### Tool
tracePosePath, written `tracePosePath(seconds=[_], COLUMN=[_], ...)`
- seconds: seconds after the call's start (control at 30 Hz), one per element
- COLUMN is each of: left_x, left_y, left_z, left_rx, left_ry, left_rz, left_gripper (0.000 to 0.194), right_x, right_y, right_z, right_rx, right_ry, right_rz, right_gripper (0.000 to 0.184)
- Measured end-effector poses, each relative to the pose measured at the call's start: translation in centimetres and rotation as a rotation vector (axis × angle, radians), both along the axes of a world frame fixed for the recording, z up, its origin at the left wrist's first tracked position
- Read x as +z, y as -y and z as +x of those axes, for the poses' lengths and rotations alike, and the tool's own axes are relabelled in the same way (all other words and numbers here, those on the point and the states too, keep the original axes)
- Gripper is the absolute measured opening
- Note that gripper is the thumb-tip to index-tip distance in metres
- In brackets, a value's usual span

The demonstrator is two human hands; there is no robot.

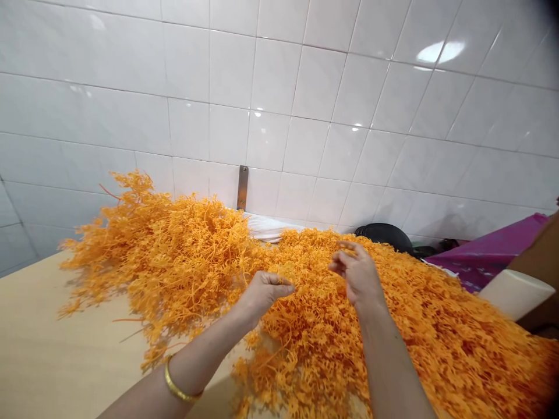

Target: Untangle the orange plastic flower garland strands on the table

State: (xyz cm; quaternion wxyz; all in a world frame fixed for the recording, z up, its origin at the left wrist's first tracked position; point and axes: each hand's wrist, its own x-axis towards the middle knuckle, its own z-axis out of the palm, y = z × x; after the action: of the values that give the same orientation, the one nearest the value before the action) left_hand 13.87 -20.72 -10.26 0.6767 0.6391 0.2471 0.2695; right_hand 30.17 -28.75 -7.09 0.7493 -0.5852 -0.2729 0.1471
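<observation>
In the head view, my left hand (269, 294), with a gold bangle (177, 387) on its forearm, is in front of the middle of the orange plastic flowers. Its thumb and fingers are pinched around a small orange plastic flower sprig (285, 274), mostly lost against the heap behind. To its right, my right hand (358, 276) is raised over the large heap of orange plastic flowers (419, 326). Its fingers are apart and loosely bent, and nothing shows in them. A second pile of orange sprigs with stems (187, 244) spreads to the left.
The flowers lie on a pale wooden table (56, 349) against a white tiled wall (271, 75). A metal bracket (243, 187) is fixed there above white cloth (271, 226). Black round dishes (386, 235), purple sheeting (489, 247) and a white cylinder (517, 294) are at the right.
</observation>
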Motion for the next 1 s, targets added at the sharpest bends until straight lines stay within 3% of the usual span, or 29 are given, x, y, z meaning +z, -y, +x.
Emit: tracePosePath(seconds=[0.13,0.3,0.4,0.53,0.7,0.9,1.0], left_x=[-0.1,-0.1,-0.1,0.4,1.5,1.9,1.7], left_y=[-0.1,-0.2,-0.2,-0.4,-0.3,1.4,1.5], left_z=[0.1,-0.1,-0.1,-0.1,-0.5,-0.9,-0.8], left_rx=[-0.005,-0.08,-0.075,-0.038,-0.025,-0.219,-0.204], left_ry=[-0.006,0.064,0.086,0.116,0.117,0.114,0.021], left_rz=[-0.014,0.004,0.004,-0.072,-0.11,0.051,0.035], left_gripper=[0.015,0.019,0.022,0.023,0.019,0.021,0.021], right_x=[0.5,0.1,-0.8,-1.9,-2.5,-1.3,-0.4], right_y=[-0.2,-0.8,-1.6,-2.8,-3.6,-2.0,-1.1], right_z=[-2.9,-4.2,-4.1,-4.7,-5.7,-2.0,-1.5], right_rx=[0.388,0.621,0.522,0.305,0.177,-0.184,-0.125], right_ry=[0.279,0.459,0.442,0.241,0.18,0.034,0.115], right_rz=[-0.247,-0.371,-0.27,-0.104,-0.047,0.053,-0.018], right_gripper=[0.025,0.018,0.022,0.027,0.03,0.026,0.023])
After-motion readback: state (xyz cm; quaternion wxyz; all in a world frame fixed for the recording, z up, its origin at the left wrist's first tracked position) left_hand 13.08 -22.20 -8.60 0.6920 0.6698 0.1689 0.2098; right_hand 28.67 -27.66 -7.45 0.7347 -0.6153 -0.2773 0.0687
